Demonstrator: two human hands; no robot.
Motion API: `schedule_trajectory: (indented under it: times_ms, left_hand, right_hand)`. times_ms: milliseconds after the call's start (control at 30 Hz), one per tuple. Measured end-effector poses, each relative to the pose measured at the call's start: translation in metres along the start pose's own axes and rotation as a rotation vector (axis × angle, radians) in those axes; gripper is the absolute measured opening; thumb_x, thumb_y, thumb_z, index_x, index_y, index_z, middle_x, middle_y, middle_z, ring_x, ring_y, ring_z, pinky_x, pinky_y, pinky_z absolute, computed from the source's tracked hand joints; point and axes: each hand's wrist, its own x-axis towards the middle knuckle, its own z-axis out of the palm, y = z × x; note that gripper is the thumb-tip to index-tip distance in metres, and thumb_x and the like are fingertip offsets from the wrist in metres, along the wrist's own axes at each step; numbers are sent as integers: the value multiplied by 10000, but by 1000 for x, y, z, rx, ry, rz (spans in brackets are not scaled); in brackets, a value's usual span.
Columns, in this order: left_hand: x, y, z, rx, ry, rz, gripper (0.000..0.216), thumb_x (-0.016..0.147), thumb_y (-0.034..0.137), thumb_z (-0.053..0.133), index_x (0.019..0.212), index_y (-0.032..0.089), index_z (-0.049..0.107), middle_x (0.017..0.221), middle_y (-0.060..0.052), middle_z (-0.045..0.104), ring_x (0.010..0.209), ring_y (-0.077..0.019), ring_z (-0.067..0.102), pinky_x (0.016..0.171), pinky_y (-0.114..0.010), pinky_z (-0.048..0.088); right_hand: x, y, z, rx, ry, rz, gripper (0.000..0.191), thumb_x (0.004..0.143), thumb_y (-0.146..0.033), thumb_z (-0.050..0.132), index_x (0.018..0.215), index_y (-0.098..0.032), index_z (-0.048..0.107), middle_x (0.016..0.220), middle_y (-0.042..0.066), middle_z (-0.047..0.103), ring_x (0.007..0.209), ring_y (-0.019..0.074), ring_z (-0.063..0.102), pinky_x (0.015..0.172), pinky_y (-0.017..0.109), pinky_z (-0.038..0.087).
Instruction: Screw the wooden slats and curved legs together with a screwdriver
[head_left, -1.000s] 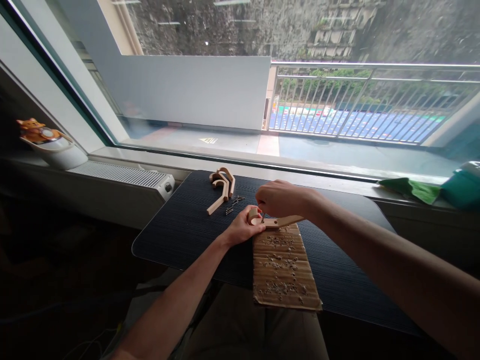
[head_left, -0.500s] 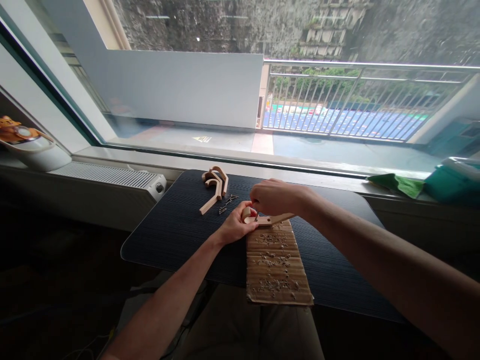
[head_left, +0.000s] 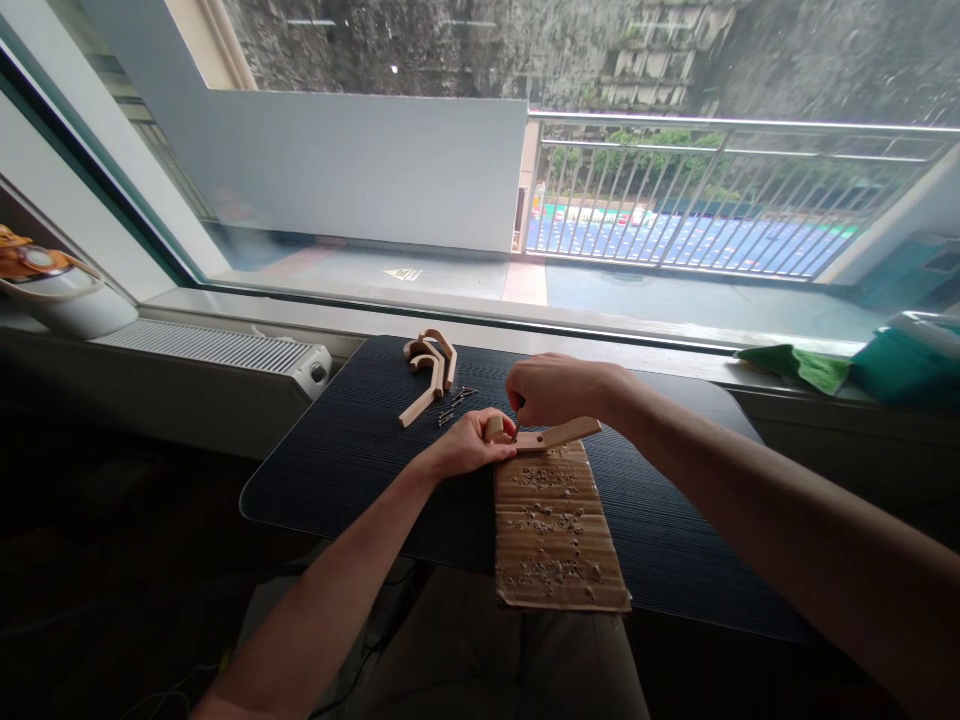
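Observation:
My left hand (head_left: 484,442) is closed around the curled end of a pale wooden hook (head_left: 574,431), which has a hole in its flat part. The hook rests over the far end of a piece of corrugated cardboard (head_left: 559,545). Above the hook, my right hand (head_left: 541,388) is curled in a fist around what looks like a screwdriver (head_left: 517,425). Its thin shaft points down to the wood beside my left fingers; the handle is hidden in the fist. Several small metal screws (head_left: 456,405) lie left of the hands.
More wooden hooks (head_left: 427,380) lie together at the back of the black table (head_left: 337,470). Behind it run a window sill and a large window. A white radiator (head_left: 225,350) stands at left. A green cloth (head_left: 795,368) and a teal container (head_left: 904,365) sit at right.
My right hand has lifted and turned slightly, showing more of the thin shaft and the hook's far end. My left hand keeps its hold. The view has shifted a little.

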Motion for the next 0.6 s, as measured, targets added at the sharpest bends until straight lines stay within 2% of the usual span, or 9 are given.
schedule_trajectory:
  times_ms: [133,300,500,600]
  left_hand:
    - [1,2,0,26,12,-9,177,627,255,697,726,143,601,655,39,501,633,-90,474,590,-196,376]
    - [2,3,0,20,13,-55,233,603,265,706,777,135,623,661,37,524,610,-85,473,589,-204,379]
    - [3,3,-2,-31,-30,-65,229,605,259,706,763,123,612,614,49,492,567,-69,432,558,-198,354]
    - [3,1,-2,-55,-35,-41,198,613,263,705,711,128,599,612,52,485,564,-66,427,562,-198,353]
  right_hand:
    - [1,6,3,37,10,-13,231,642,-232,556,796,-153,709,747,57,667,648,145,527,530,260,360]
    - [5,15,3,116,-44,23,244,654,-218,539,812,-144,709,710,52,655,588,133,521,497,260,346]
    - [-7,-2,-9,2,-26,63,295,631,-144,609,910,-163,703,790,86,662,665,172,547,538,286,348]
    - [-10,-9,-10,-44,-6,-26,252,665,-126,590,885,-162,707,774,79,661,639,152,531,533,279,334]
